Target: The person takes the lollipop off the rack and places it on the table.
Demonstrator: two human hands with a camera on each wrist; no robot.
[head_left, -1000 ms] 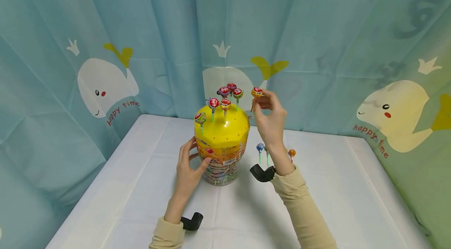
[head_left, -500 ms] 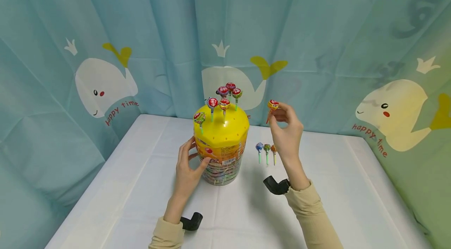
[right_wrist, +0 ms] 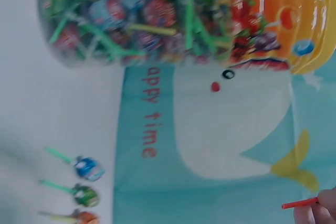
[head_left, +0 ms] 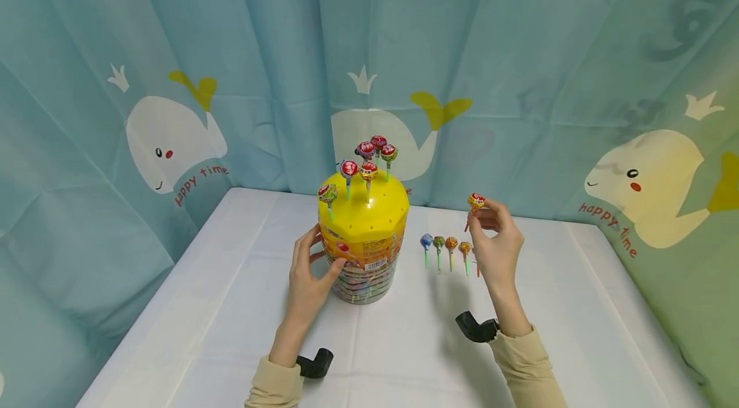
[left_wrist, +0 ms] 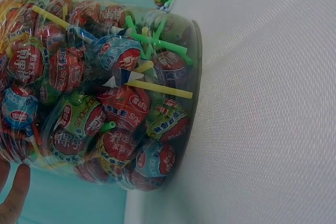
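A clear jar full of wrapped lollipops stands upright under a yellow lid, from which several lollipops rise on their sticks. My left hand grips the jar's left side, thumb at the front; two of its fingers show in the left wrist view. To the right of the jar, above the table, my right hand pinches a yellow-and-red lollipop. Its red stick points down from the fingers in the head view. Just left of this hand lies a row of lollipops, the rightmost partly hidden by it.
A white cloth covers the table. Behind it hangs a blue-green curtain printed with whales. A black curved piece sits at each wrist, the left and the right.
My right hand has moved right and down, away from the jar's lid, carrying the pinched lollipop. More of the row on the table shows. My left hand has stayed on the jar.
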